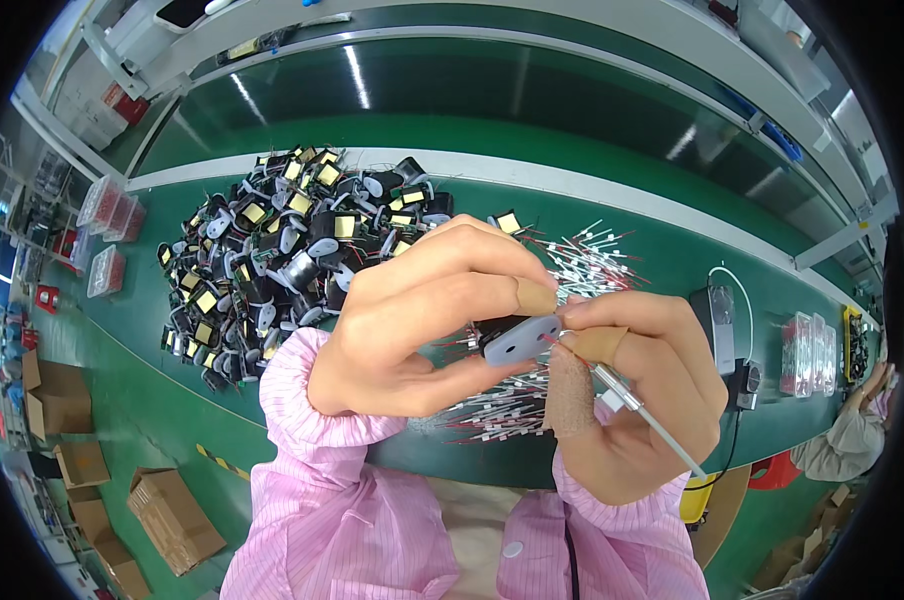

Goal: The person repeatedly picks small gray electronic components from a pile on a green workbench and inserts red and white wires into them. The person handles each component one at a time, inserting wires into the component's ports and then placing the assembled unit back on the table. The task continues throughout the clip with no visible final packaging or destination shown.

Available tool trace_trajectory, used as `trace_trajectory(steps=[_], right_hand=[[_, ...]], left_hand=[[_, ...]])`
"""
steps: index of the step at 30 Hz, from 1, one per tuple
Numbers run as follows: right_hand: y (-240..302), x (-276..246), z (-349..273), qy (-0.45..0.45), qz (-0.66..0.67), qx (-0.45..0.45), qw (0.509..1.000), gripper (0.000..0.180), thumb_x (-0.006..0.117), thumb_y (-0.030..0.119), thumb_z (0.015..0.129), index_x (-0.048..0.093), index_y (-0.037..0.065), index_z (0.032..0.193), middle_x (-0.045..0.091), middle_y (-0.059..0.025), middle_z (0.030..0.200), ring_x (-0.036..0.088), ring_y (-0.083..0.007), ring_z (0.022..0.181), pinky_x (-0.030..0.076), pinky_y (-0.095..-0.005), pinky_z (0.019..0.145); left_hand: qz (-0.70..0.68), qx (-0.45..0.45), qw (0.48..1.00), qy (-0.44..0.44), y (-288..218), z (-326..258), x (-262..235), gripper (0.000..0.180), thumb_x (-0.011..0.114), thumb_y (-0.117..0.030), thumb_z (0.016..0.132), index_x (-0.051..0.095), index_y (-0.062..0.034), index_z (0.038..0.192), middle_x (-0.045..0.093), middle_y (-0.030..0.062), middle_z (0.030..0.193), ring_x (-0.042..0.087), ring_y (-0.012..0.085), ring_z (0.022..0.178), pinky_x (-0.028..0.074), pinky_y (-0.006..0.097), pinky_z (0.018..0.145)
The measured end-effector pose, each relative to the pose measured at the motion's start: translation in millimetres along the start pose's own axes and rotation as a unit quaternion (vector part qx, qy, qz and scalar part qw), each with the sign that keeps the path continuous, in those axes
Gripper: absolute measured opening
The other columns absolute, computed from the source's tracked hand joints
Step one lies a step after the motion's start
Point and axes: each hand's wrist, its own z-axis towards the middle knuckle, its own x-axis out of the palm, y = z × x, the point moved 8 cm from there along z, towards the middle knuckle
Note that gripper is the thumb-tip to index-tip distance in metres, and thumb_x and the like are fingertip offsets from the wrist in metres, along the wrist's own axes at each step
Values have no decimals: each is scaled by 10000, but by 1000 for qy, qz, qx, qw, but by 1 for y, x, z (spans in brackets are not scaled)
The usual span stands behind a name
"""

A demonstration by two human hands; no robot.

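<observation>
Over the green bench, my left hand (427, 320) pinches a small black part with a grey oval end cap (520, 342). Two dark holes show in the cap's face. My right hand (642, 390) is closed close beside it, fingertips at the cap's right end. A slim silver tool with a pale cable (622, 392) lies in its grip; the tip is hidden by the fingers. A bit of red wire (550, 340) shows at those fingertips. Tan coverings wrap several fingertips. Beneath both hands lie red wire leads with white ends (507, 408).
A large heap of black parts with yellow pads (272, 260) covers the bench's left. More white-ended leads (592, 262) lie beyond my hands. At right are a grey box with a cable (714, 320) and clear bins (807, 352). Cardboard boxes (172, 515) stand on the floor; another person (852, 430) sits far right.
</observation>
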Motion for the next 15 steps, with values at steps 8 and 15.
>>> trace_trajectory(steps=[8,15], right_hand=[[0,4,-2,-18,-15,-21,999,184,710,-101,635,652,-18,787,644,-142,863,627,-204,711,497,-263,617],[-22,9,3,24,68,66,995,196,719,-37,704,624,-5,873,580,-92,756,554,-157,578,436,-267,506]], left_hand=[[-4,-8,1000,-1,1,0,0,368,757,23,607,637,83,949,636,227,967,638,322,853,508,411,766],[-5,-59,998,-25,13,-6,-2,392,759,45,616,592,44,971,612,173,963,618,273,877,507,366,776]])
